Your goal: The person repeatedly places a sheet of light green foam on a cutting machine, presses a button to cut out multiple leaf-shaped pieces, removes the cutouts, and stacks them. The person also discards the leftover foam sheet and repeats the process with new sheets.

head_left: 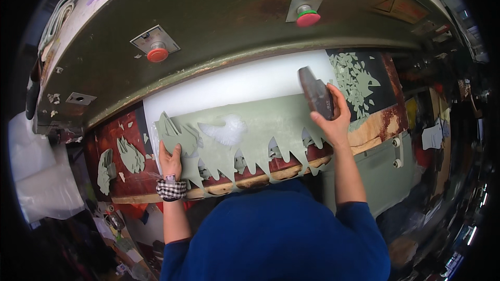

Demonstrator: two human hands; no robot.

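My right hand (336, 117) grips a dark cutting die (315, 93), upright and slightly blurred, above the right part of a pale green sheet (245, 112). At the sheet's left end my left hand (171, 161) is closed on the edge of a small stack of cut green pieces (179, 136), thumb on top. The sheet lies over a white board (224, 80). Its near edge is cut into jagged points that hang over the bench edge. A hole in the sheet's middle shows the white beneath.
The green press beam (224, 26) spans the far side, with a red push button (157, 53) and a pink-red one (308, 16). Green scraps (354, 80) cover the board's right end. Stacks of cut pieces (130, 155) lie on the red bench (151, 184) at left.
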